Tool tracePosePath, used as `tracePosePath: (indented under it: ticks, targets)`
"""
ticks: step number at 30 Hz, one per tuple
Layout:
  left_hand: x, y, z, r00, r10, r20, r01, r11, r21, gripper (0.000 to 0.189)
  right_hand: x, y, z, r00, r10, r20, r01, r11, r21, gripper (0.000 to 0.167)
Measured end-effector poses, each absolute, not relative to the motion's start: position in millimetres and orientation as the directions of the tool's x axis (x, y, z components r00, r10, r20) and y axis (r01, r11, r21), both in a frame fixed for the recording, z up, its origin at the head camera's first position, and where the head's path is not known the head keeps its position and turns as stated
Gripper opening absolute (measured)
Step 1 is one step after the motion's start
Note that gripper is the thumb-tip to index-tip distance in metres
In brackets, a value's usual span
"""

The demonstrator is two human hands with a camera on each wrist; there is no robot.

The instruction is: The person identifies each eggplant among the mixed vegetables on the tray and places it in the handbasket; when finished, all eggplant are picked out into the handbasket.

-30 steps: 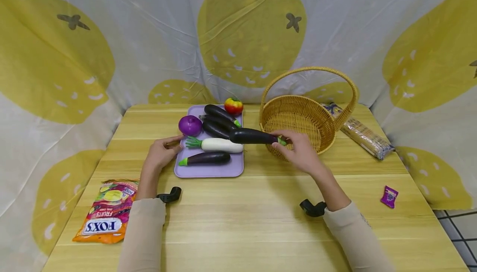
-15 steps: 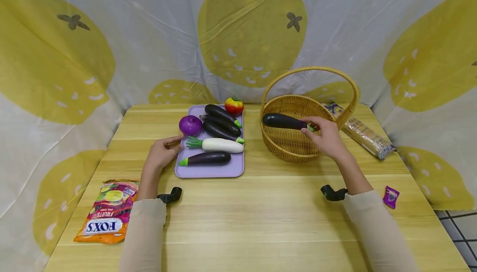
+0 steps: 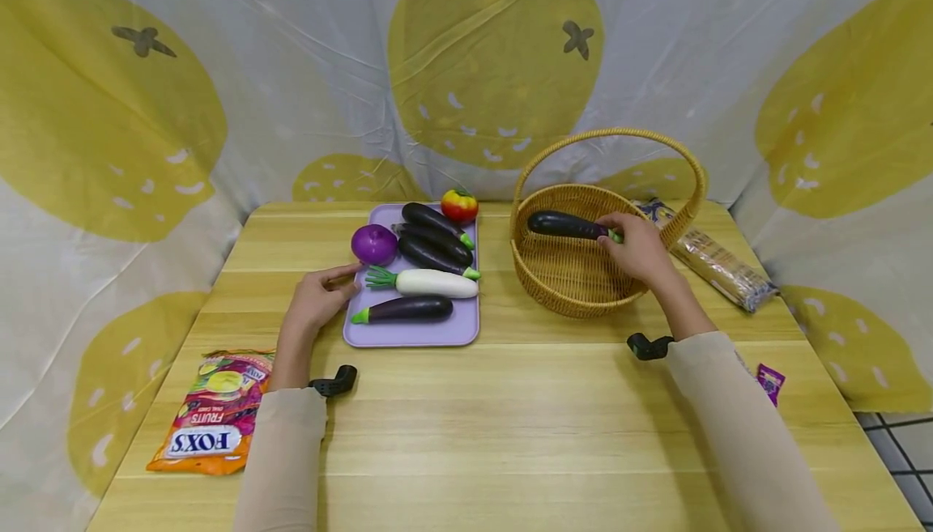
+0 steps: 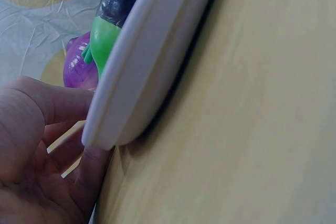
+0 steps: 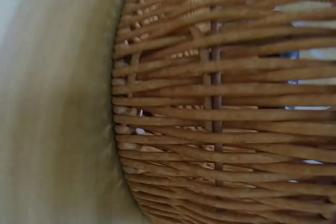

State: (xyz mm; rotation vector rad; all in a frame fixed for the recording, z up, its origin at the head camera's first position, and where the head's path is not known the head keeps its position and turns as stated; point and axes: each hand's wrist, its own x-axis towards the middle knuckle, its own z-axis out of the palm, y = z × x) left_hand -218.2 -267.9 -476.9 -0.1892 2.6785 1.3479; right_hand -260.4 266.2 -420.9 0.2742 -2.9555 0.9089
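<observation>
In the head view my right hand [image 3: 637,250] pinches an eggplant [image 3: 561,224] by its green stem end. The eggplant lies level within the mouth of the wicker basket [image 3: 564,299]; whether it touches the bottom I cannot tell. Only basket weave [image 5: 220,93] and tabletop show in the right wrist view, not the hand. My left hand [image 3: 317,301] holds the left edge of the lilac tray [image 3: 462,331], thumb on the rim and fingers lower down. On that tray lie a purple onion [image 3: 374,245], a white radish [image 3: 437,283], a front eggplant [image 3: 408,308] and three eggplants behind.
A red-yellow tomato [image 3: 460,206] sits at the tray's back right corner. A candy bag [image 3: 215,410] lies left, partly under the left forearm. Right of the basket is a long clear-wrapped packet [image 3: 722,269]. One small purple sweet [image 3: 770,382] lies by the right sleeve.
My right hand has carried the eggplant from beside the tray rightward over the basket, then slightly further back and into its mouth. The left hand has stayed at the tray edge.
</observation>
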Motion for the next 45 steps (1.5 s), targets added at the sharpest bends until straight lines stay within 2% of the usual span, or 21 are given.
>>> tracePosePath:
  ticks: [8, 18, 30, 37, 45]
  targets:
    - [-218.4, -267.8, -478.0, -0.983, -0.052, -0.176, -0.172, 0.592, 0.787, 0.045, -282.5, 270.1, -431.3, -0.986, -0.159, -0.055, -0.108, 0.847, -0.520, 0.037]
    - [-218.5, -267.6, -478.0, -0.984, -0.057, -0.170, -0.171, 0.587, 0.791, 0.044, -297.3, 267.9, -438.0, -0.984, -0.151, -0.094, -0.084, 0.862, -0.501, 0.039]
    - [-217.5, -267.2, -475.5, -0.984, -0.065, -0.168, -0.174, 0.581, 0.795, 0.044, -291.3, 267.3, -433.1, -0.991, -0.136, -0.012, -0.107, 0.833, -0.543, 0.043]
    - [-216.0, -267.0, -474.8, -0.984, -0.059, -0.167, -0.170, 0.580, 0.796, 0.043, -268.8, 267.8, -429.6, -0.989, -0.146, 0.015, -0.125, 0.778, -0.615, 0.049]
    - [-216.2, -266.2, -477.6, -0.987, -0.051, -0.154, -0.155, 0.585, 0.796, 0.042, -239.8, 254.5, -423.9, -0.979, -0.158, 0.126, -0.201, 0.694, -0.691, 0.048]
